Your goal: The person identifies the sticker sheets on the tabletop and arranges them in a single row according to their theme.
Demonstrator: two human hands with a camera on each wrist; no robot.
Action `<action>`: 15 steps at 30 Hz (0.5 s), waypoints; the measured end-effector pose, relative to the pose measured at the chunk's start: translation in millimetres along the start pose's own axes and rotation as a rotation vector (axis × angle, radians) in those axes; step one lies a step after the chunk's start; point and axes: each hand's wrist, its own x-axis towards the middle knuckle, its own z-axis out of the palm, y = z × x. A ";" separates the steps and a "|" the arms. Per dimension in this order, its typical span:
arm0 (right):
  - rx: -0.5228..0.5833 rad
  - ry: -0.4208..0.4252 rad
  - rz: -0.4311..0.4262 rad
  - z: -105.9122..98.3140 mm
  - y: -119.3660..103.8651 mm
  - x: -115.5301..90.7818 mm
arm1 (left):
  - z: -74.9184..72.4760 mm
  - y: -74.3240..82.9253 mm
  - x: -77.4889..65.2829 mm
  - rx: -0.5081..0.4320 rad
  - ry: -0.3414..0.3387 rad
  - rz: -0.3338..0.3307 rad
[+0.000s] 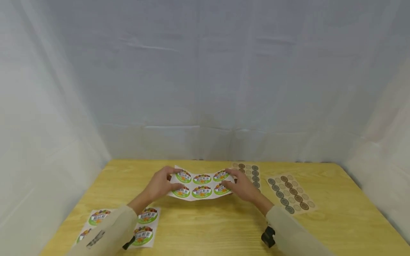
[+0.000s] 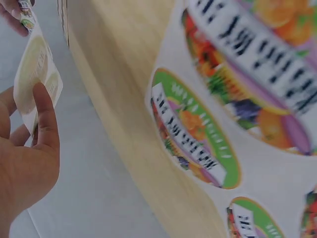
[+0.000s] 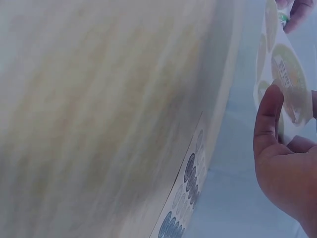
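A white sheet of oval fruit stickers (image 1: 201,185) is held up above the table, bowed slightly downward in the middle. My left hand (image 1: 159,184) pinches its left end between thumb and fingers. At the opposite end my right hand (image 1: 245,185) grips the sheet the same way. The left wrist view shows the left hand (image 2: 34,153) with its thumb against the sheet's pale back (image 2: 37,74). In the right wrist view, the right hand's (image 3: 287,163) thumb presses on the back of the sheet (image 3: 285,74).
More fruit stickers (image 1: 147,227) lie at the front left, partly under the left sleeve (image 1: 112,227). Two sheets of small round stickers, one (image 1: 290,193) at the right and one (image 1: 255,174) partly behind the right hand, lie on the wooden table (image 1: 205,227). White sheeting (image 1: 205,89) hangs behind.
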 end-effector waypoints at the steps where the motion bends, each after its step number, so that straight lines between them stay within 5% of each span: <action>1: 0.001 -0.008 0.001 -1.3 -0.1 -4.5 | 1.5 1.1 -3.4 -0.004 0.001 0.006; 6: 0.014 -0.039 0.007 -3.4 -1.8 -23.9 | 7.7 5.1 -21.4 -0.029 -0.025 -0.005; 15: 0.221 -0.132 0.092 6.0 -2.7 -50.0 | 14.4 3.3 -53.9 -0.062 -0.078 -0.071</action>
